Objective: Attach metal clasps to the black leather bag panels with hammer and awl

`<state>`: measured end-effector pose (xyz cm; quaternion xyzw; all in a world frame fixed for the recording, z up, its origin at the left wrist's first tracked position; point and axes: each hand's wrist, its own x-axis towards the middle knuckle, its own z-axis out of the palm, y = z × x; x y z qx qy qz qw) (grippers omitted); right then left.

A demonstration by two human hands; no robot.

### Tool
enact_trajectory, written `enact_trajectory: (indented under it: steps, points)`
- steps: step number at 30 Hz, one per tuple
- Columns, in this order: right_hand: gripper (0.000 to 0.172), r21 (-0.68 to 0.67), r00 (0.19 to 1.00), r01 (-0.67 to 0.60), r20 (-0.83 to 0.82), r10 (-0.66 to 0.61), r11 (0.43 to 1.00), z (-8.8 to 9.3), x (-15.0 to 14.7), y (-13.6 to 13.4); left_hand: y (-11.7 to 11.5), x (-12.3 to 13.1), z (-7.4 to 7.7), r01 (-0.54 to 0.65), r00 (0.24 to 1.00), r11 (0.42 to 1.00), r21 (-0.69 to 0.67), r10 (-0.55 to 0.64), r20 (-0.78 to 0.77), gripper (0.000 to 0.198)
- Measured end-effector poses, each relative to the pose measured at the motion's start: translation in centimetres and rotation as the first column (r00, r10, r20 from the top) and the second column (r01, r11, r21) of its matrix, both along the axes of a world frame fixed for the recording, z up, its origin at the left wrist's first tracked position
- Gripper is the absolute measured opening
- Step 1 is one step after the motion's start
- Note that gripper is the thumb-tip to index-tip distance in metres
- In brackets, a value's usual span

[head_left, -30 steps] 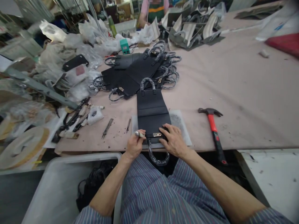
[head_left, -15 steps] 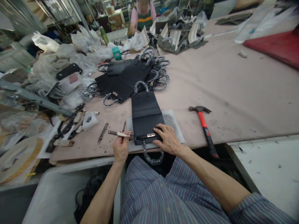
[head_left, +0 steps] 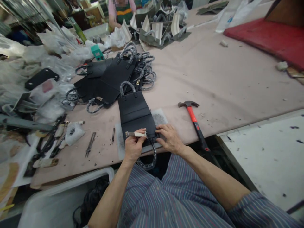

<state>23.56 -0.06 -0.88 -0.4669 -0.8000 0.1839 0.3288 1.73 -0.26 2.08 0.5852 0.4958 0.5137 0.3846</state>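
Note:
My left hand (head_left: 133, 147) is closed around a short hand tool (head_left: 135, 134) with a pale handle and a dark butt end. Its working tip is hidden at the strap and clasp. Beneath it lies a black bag panel (head_left: 134, 109), with a plastic-wrapped handle (head_left: 128, 87) at the far end and another wrapped handle (head_left: 154, 155) hanging over the table edge. My right hand (head_left: 169, 137) rests with fingers apart on the panel's near right edge. Under the panel, a pale pad (head_left: 159, 116) shows on both sides.
A claw hammer (head_left: 193, 118) lies to the right. More black bag panels (head_left: 106, 79) are piled behind. Two metal punches (head_left: 90, 145) and a white-wrapped bundle (head_left: 74, 133) are at left. A grey bin (head_left: 47, 198) stands below. Across the table sits another person (head_left: 123, 14).
My left hand has moved the tool from the panel's left edge rightward over the clasp. My right hand stays at the right edge. The whole view has shifted, so things appear further left.

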Motion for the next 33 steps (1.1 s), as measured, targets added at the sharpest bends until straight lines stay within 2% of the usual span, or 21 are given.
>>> enact_trajectory:
  steps: [5, 21, 33]
  points:
    - [0.037, -0.034, 0.998, -0.041, -0.057, 0.039, 0.999, 0.4, 0.4, 0.0, 0.3, 0.8, -0.6, 0.019, 0.999, 1.000, -0.007, -0.019, -0.045, 0.011]
    - [0.041, -0.055, 0.998, -0.016, -0.065, 0.013, 0.998, 0.4, 0.6, 0.0, 0.1, 1.2, -0.8, 0.114, 0.976, 0.993, 0.016, -0.109, -0.188, 0.012]
    - [0.042, -0.060, 0.997, -0.018, -0.071, 0.014, 0.998, 0.2, 0.7, 0.0, 0.2, 1.7, -1.1, 0.073, 0.969, 0.997, 0.025, -0.065, -0.239, 0.010]
